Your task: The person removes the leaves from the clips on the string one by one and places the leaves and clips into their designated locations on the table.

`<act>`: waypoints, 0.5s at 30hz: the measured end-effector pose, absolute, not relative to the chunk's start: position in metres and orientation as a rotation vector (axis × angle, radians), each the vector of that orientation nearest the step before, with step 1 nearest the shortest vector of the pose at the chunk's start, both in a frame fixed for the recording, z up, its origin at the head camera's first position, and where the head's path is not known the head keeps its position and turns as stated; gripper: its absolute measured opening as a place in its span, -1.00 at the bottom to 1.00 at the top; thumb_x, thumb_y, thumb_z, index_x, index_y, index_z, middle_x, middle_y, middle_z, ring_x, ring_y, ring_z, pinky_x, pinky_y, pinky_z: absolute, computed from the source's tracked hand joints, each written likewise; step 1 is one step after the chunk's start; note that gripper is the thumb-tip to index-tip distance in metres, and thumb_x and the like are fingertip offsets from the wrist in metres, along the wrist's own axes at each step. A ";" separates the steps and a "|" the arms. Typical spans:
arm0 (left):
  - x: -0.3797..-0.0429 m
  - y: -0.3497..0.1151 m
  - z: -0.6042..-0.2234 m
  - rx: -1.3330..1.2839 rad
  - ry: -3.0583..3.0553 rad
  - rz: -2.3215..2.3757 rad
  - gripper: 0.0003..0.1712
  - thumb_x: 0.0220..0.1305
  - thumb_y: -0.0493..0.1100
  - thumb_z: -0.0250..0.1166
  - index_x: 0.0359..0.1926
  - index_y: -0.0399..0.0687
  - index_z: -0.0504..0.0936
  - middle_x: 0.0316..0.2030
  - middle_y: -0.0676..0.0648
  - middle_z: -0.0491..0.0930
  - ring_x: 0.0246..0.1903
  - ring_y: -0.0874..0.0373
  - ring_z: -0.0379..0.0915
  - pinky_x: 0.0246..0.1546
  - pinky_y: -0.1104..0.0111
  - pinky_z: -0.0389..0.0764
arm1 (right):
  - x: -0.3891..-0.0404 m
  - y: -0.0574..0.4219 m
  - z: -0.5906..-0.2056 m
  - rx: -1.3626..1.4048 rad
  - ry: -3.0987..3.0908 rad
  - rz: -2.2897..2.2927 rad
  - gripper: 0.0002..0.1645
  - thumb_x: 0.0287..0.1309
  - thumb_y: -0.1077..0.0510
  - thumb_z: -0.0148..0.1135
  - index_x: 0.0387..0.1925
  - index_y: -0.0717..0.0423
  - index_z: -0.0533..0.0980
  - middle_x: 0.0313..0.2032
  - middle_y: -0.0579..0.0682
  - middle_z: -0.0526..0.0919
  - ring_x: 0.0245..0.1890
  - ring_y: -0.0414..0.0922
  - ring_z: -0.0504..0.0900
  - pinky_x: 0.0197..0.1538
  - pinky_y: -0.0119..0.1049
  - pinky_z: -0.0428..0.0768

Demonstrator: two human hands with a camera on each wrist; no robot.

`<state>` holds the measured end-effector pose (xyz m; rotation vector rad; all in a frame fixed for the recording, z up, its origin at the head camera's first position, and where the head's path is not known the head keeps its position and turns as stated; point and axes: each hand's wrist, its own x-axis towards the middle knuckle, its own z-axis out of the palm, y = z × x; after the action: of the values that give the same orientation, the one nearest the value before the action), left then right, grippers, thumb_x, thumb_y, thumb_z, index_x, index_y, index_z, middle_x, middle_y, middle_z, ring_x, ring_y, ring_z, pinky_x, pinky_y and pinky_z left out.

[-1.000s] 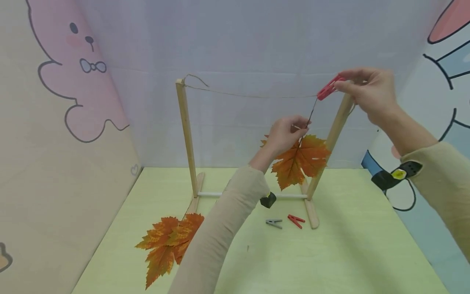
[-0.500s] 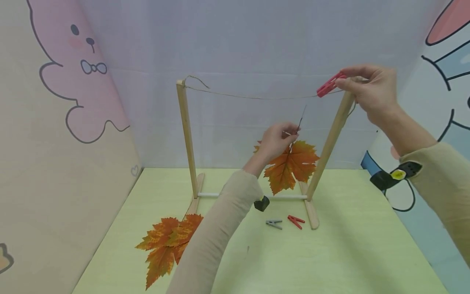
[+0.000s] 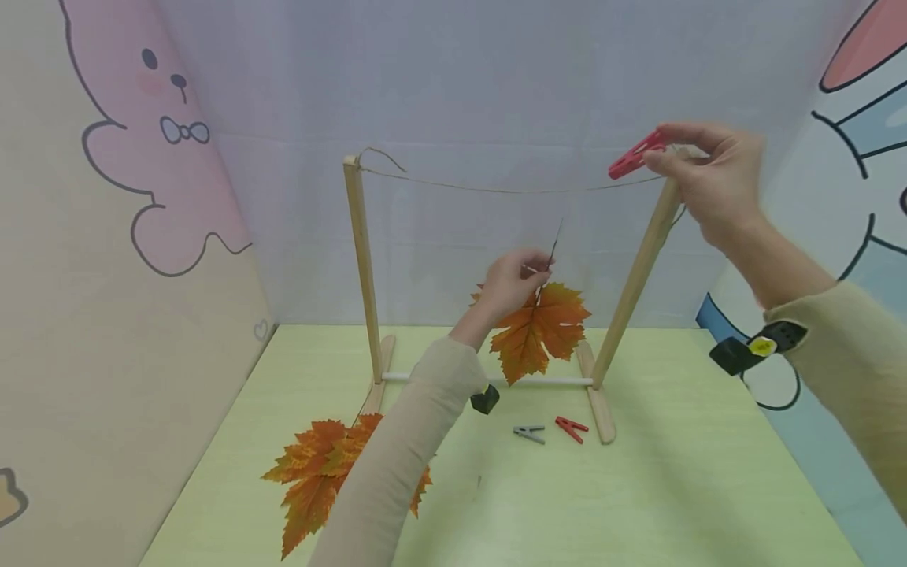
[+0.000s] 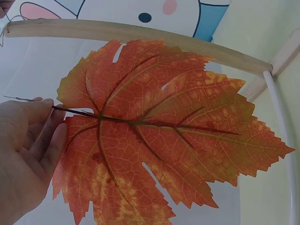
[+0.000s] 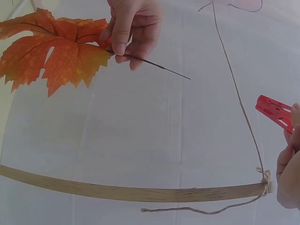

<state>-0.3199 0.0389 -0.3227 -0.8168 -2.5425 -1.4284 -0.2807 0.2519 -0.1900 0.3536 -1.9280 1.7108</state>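
My left hand [image 3: 512,282] pinches the dark stem of an orange artificial maple leaf [image 4: 154,122]. The leaf hangs below the fingers, and the thin stem end sticks up past them, under the string [image 3: 496,190] and apart from it. Up at the right post, my right hand [image 3: 719,169] pinches a red clothespin [image 3: 635,155] between thumb and fingers. In the right wrist view the clothespin [image 5: 275,111] stands to the side of the string, its nose pointing toward the leaf.
The string joins two wooden posts [image 3: 363,272] linked low down by a white rod [image 3: 553,382]. A grey clothespin [image 3: 528,434] and another red clothespin [image 3: 571,429] lie on the table before the frame. More orange leaves [image 3: 319,465] lie at the left, partly behind my left sleeve.
The left hand has moved down and left with the leaf, its stem drawing away from the clothespin and string. The right hand has lifted the clothespin slightly, off the string.
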 end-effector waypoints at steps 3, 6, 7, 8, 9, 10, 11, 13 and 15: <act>-0.322 0.032 -0.327 -0.801 -2.550 -1.425 -0.76 0.23 -0.23 0.17 -0.07 -0.06 0.58 -0.21 -0.01 0.58 -0.30 0.22 0.54 -0.37 0.53 0.50 | -0.281 0.251 -0.192 0.369 -1.929 1.693 -0.66 -0.07 0.30 0.33 -0.15 0.18 0.61 -0.20 -0.05 0.54 -0.73 -0.20 0.29 -0.67 -0.55 0.28; -0.324 0.025 -0.332 -0.777 -2.566 -1.418 -0.77 0.24 -0.22 0.17 -0.08 -0.05 0.58 -0.21 0.00 0.58 -0.30 0.22 0.54 -0.40 0.51 0.50 | -0.281 0.252 -0.193 0.379 -1.930 1.686 -0.66 -0.07 0.30 0.33 -0.15 0.16 0.61 -0.20 -0.05 0.54 -0.77 -0.21 0.21 -0.68 -0.54 0.24; -0.324 0.023 -0.334 -0.766 -2.574 -1.420 -0.77 0.24 -0.22 0.17 -0.08 -0.05 0.58 -0.21 -0.01 0.58 -0.30 0.21 0.54 -0.40 0.50 0.50 | -0.281 0.252 -0.193 0.380 -1.934 1.678 -0.66 -0.06 0.30 0.32 -0.14 0.15 0.61 -0.20 -0.06 0.54 -0.77 -0.21 0.22 -0.68 -0.54 0.25; -0.324 0.021 -0.335 -0.755 -2.581 -1.427 -0.77 0.23 -0.22 0.17 -0.08 -0.05 0.58 -0.21 -0.01 0.58 -0.30 0.21 0.54 -0.41 0.50 0.50 | -0.281 0.252 -0.193 0.386 -1.927 1.689 -0.66 -0.06 0.30 0.32 -0.14 0.15 0.61 -0.19 -0.05 0.54 -0.76 -0.21 0.22 -0.68 -0.55 0.25; -0.324 0.019 -0.336 -0.745 -2.590 -1.429 -0.77 0.23 -0.23 0.17 -0.08 -0.05 0.59 -0.22 -0.02 0.58 -0.29 0.20 0.54 -0.42 0.49 0.50 | -0.281 0.252 -0.193 0.393 -1.919 1.699 -0.66 -0.06 0.30 0.32 -0.14 0.15 0.61 -0.19 -0.05 0.53 -0.77 -0.21 0.21 -0.68 -0.54 0.24; -0.324 0.016 -0.337 -0.736 -2.599 -1.429 -0.76 0.23 -0.23 0.17 -0.07 -0.05 0.59 -0.21 -0.02 0.58 -0.29 0.19 0.54 -0.42 0.50 0.50 | -0.280 0.252 -0.193 0.397 -1.914 1.702 -0.66 -0.06 0.30 0.32 -0.14 0.15 0.61 -0.18 -0.05 0.53 -0.77 -0.20 0.21 -0.68 -0.54 0.24; -0.324 0.014 -0.338 -0.725 -2.611 -1.429 -0.76 0.24 -0.23 0.17 -0.07 -0.05 0.58 -0.21 -0.02 0.58 -0.28 0.18 0.54 -0.42 0.49 0.50 | -0.279 0.251 -0.193 0.403 -1.905 1.710 -0.66 -0.06 0.30 0.32 -0.14 0.16 0.61 -0.18 -0.04 0.53 -0.77 -0.20 0.21 -0.68 -0.54 0.23; -0.324 0.011 -0.341 -0.709 -2.624 -1.433 -0.76 0.24 -0.23 0.17 -0.07 -0.05 0.58 -0.21 -0.03 0.58 -0.28 0.17 0.55 -0.43 0.49 0.50 | -0.277 0.250 -0.192 0.410 -1.894 1.727 -0.66 -0.06 0.31 0.32 -0.14 0.17 0.61 -0.17 -0.03 0.53 -0.78 -0.20 0.20 -0.69 -0.54 0.22; -0.324 0.007 -0.343 -0.696 -2.635 -1.427 -0.76 0.24 -0.22 0.16 -0.07 -0.05 0.59 -0.22 -0.03 0.58 -0.28 0.17 0.55 -0.43 0.48 0.50 | -0.275 0.247 -0.192 0.427 -1.876 1.748 -0.66 -0.07 0.32 0.33 -0.15 0.20 0.61 -0.17 -0.02 0.54 -0.80 -0.20 0.17 -0.70 -0.54 0.20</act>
<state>-0.3240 0.0071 -0.3429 -0.6962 -2.6355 -1.4273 -0.2752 0.2475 -0.1920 0.4275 -1.8760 1.7479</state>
